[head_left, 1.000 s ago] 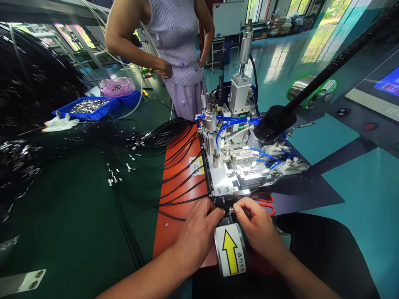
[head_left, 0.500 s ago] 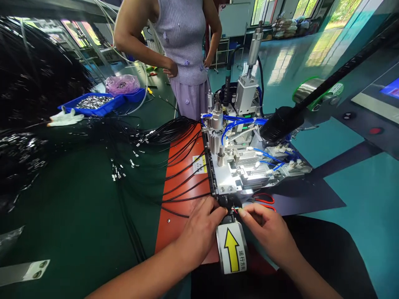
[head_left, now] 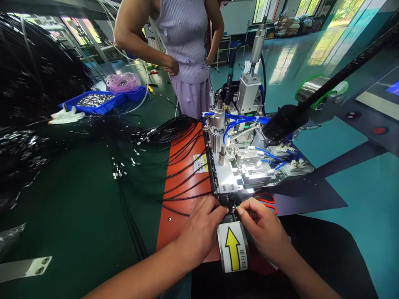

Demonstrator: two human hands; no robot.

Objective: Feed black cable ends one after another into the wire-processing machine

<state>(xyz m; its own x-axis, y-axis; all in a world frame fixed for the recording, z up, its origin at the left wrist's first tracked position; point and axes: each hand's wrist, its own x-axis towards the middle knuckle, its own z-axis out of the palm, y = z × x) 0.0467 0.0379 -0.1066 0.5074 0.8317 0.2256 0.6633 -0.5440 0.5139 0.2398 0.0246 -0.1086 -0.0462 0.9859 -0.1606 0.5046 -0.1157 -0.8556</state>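
My left hand (head_left: 204, 224) is closed at the near end of the machine's chain track, on a black cable (head_left: 176, 210) that runs under its fingers. Thin coloured wires (head_left: 235, 207) stick out at that cable's stripped end, between my two hands. My right hand (head_left: 264, 228) pinches these wires between thumb and index finger; the exact grip is tiny and partly hidden. Just below my fingertips is a curved metal cover (head_left: 233, 247) with a yellow arrow label. Beyond my hands stands the metal machine (head_left: 249, 162) with blue air tubes.
Several black cables lie across the orange plate (head_left: 183, 166). Red-handled scissors (head_left: 266, 198) lie behind my right hand. Blue trays (head_left: 93, 106) of metal parts, a white glove (head_left: 67, 116) and cable bundles (head_left: 174, 128) occupy the table's left. A solder spool (head_left: 314, 89) hangs right. A person (head_left: 187, 54) stands opposite.
My right fingertips have moved slightly left and up, closer to my left hand at the wires. My left hand keeps its place. The view has shifted a little.
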